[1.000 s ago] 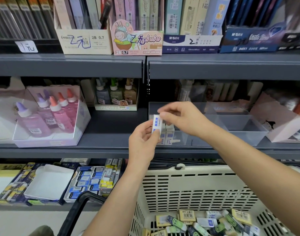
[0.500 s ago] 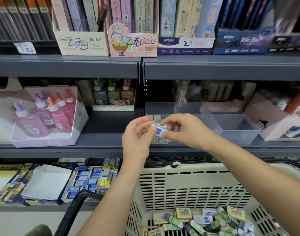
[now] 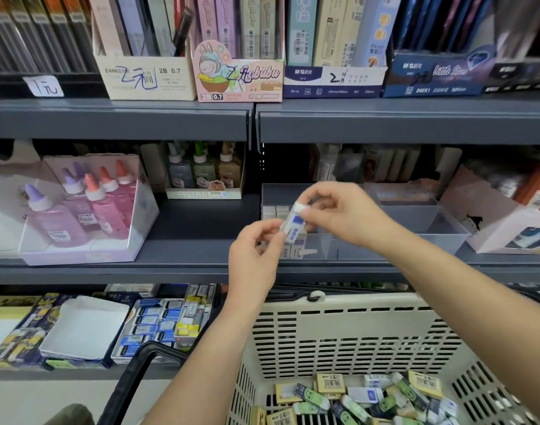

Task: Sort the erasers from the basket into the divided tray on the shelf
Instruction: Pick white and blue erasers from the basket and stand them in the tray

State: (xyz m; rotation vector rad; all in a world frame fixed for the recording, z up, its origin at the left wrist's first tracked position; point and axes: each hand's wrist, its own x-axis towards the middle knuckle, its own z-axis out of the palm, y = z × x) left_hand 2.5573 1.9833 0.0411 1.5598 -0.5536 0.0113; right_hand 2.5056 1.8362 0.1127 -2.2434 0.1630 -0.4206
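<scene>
White with a blue label, the eraser (image 3: 293,223) hangs tilted just in front of the divided tray (image 3: 440,223), before its left compartment. Its label is too blurred to read, and both its ends are covered by fingertips. The right hand (image 3: 342,217) pinches the upper end between thumb and forefinger, its other fingers curled. The left hand (image 3: 255,256) pinches the lower end with bent fingers (image 3: 273,231). Both hands hide much of the left compartment, so the standing erasers (image 3: 275,211) inside the clear plastic tray show only in part. The tray rests on a grey shelf (image 3: 186,237). Below the tray, a beige basket (image 3: 354,332) holds a heap of loose erasers (image 3: 370,397), cut off by the bottom edge.
</scene>
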